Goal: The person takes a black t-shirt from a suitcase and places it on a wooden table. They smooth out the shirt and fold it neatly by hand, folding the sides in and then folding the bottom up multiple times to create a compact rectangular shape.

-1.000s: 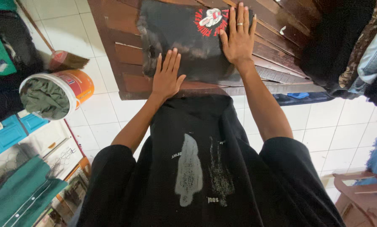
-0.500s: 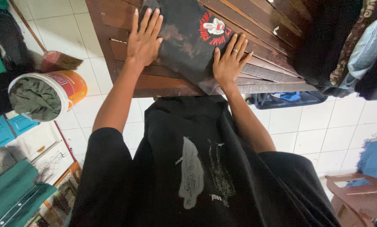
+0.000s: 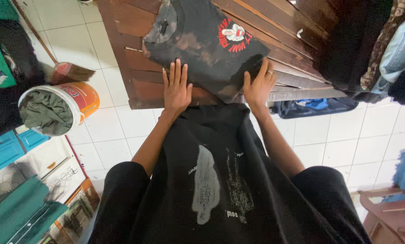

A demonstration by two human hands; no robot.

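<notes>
A folded black t-shirt (image 3: 202, 45) with bleached brown patches and a red and white round print lies on a dark wooden slatted table (image 3: 139, 86). My left hand (image 3: 176, 90) rests flat on the shirt's near left edge, fingers stretched out. My right hand (image 3: 259, 88), with a ring on one finger, grips the shirt's near right corner, its fingers curled into the fold. My own black printed shirt fills the lower middle of the view.
An orange and white bucket (image 3: 58, 106) holding grey-green cloth stands on the white tiled floor at left, beside a broom (image 3: 69, 72). Piled clothes (image 3: 374, 45) sit at the table's right end. A dark bag (image 3: 311, 106) lies under the table. A wooden chair (image 3: 392, 212) is at lower right.
The shirt has been turned on the table. My left hand came back from the far left side to the near edge. My right hand went from lying flat to gripping the near right corner.
</notes>
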